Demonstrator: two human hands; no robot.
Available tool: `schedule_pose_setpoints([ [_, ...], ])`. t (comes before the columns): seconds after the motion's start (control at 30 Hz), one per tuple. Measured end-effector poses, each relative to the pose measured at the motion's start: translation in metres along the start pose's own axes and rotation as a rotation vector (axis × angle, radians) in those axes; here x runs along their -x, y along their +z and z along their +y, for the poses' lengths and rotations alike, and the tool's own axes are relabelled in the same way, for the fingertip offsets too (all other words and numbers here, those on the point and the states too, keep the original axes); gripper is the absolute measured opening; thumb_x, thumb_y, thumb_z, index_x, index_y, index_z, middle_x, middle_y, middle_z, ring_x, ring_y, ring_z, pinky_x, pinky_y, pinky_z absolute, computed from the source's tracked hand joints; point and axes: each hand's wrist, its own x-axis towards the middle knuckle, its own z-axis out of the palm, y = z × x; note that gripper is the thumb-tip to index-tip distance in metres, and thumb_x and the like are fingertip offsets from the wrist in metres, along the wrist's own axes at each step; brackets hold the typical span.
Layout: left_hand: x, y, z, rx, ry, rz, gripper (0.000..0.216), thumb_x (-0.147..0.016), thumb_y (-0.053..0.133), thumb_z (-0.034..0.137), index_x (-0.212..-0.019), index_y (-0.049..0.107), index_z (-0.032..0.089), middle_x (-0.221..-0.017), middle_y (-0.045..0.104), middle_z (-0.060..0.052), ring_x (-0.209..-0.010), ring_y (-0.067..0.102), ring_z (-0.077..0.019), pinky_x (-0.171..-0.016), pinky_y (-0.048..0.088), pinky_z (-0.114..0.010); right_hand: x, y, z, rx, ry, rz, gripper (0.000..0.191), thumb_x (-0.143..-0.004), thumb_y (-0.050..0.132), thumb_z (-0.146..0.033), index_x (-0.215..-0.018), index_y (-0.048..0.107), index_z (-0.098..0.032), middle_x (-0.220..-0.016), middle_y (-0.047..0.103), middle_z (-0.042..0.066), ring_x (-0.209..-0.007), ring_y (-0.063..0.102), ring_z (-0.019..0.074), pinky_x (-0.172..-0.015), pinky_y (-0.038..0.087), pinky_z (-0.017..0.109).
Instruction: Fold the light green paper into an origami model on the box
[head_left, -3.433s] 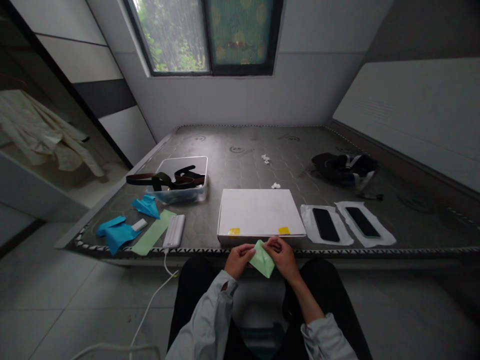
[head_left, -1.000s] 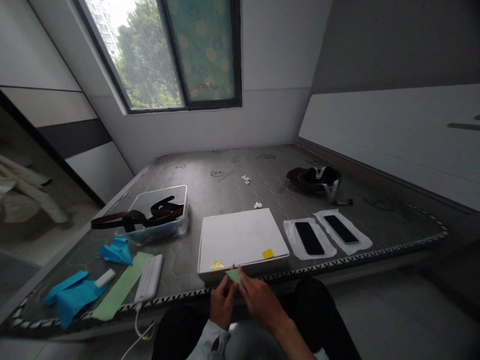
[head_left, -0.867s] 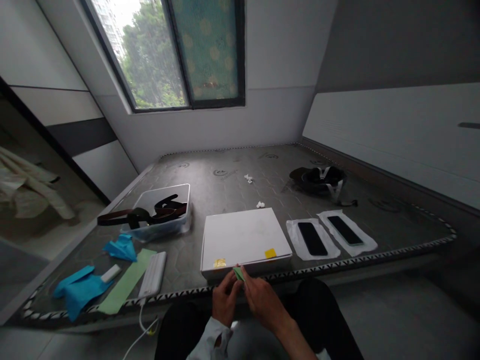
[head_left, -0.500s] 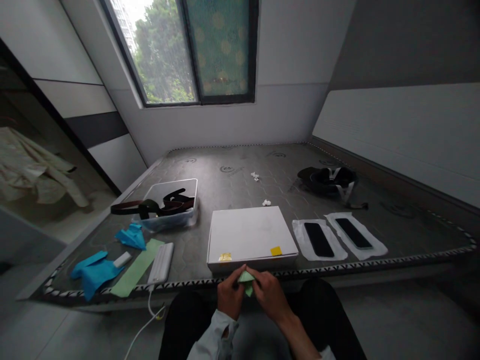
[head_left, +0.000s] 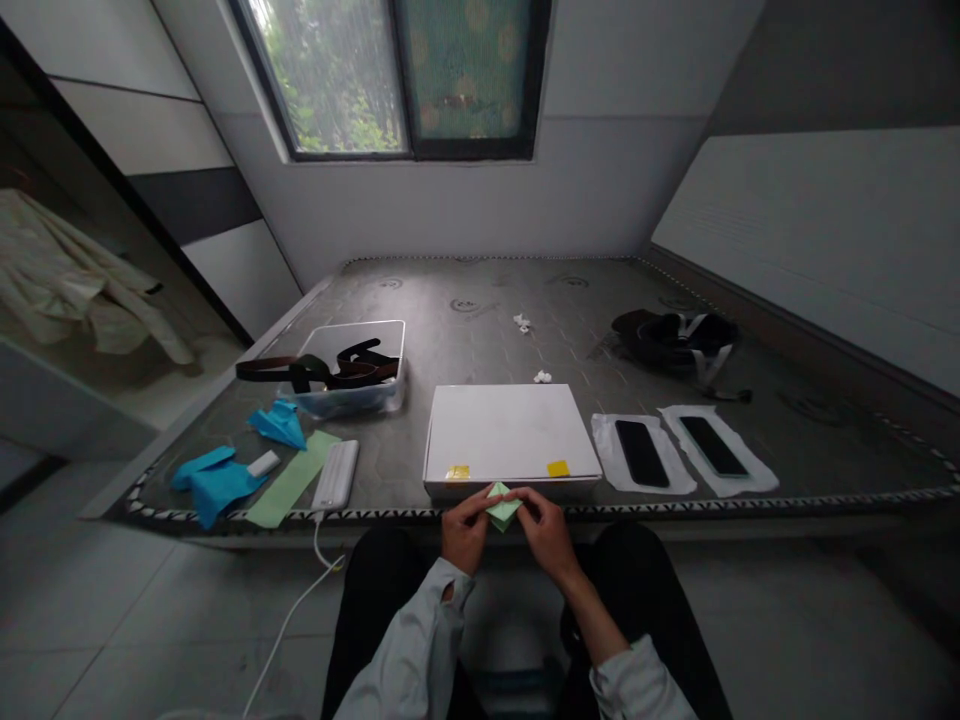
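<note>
Just in front of the white box [head_left: 510, 432], I see a small folded green paper [head_left: 502, 512] between two hands. The left hand [head_left: 463, 535] pinches one side and the right hand [head_left: 550, 540] pinches the other, fingertips close together. I can't tell if the paper touches the box. It looks very light and thin, easy to bend, crush or tear, and not slippery. The sides and folded edges seem best to hold, softly.

The box sits on a grey bed [head_left: 450, 345] that looks flat and a bit padded. Left of the box are a white charger [head_left: 337, 475] and a clear tub [head_left: 345, 403]. Right of it lie two phones [head_left: 642, 453]. Far behind it, a window [head_left: 330, 80] lights the dim room.
</note>
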Motion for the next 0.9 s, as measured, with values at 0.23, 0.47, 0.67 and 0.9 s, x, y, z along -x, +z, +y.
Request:
schedule_pose_setpoints([
  [0.23,0.002,-0.004,0.002,-0.035,-0.02,-0.049,0.026,-0.073,0.053,0.014,-0.077,0.078,0.02,-0.095,0.078,-0.006,-0.093,0.072,-0.0245,-0.087,0.056,-0.036,-0.003,0.0,0.002,-0.099,0.058,0.002,0.034,-0.082,0.06,-0.047,-0.097,0.065,-0.017,-0.084,0.075,0.008,-0.078,0.07,0.0215,-0.07,0.056,0.03],
  [0.47,0.004,-0.004,0.015,-0.049,-0.075,-0.11,0.036,-0.082,0.054,0.027,-0.114,0.067,0.015,-0.09,0.077,-0.005,-0.08,0.072,-0.0206,-0.073,0.056,-0.029,-0.003,-0.002,0.002,-0.078,0.111,0.019,0.038,-0.077,0.068,-0.046,-0.103,0.069,-0.018,-0.087,0.078,0.007,-0.079,0.073,0.0234,-0.071,0.058,0.032],
  [0.67,0.002,-0.001,0.012,-0.253,-0.051,-0.005,0.027,-0.079,0.063,0.041,-0.08,0.078,0.019,-0.081,0.079,-0.004,-0.08,0.073,-0.0224,-0.075,0.057,-0.03,-0.003,-0.006,-0.001,-0.006,0.066,0.005,0.027,-0.079,0.065,-0.045,-0.086,0.078,-0.023,-0.082,0.078,0.003,-0.079,0.073,0.0235,-0.073,0.057,0.031],
  [0.9,0.002,-0.001,0.012,-0.236,0.003,0.053,0.022,-0.079,0.065,0.037,-0.077,0.078,0.02,-0.074,0.078,-0.002,-0.07,0.073,-0.02,-0.066,0.058,-0.026,-0.002,-0.005,-0.006,0.009,0.042,0.059,0.022,-0.079,0.066,-0.044,-0.083,0.079,-0.026,-0.081,0.078,0.001,-0.076,0.072,0.0229,-0.073,0.055,0.031],
])
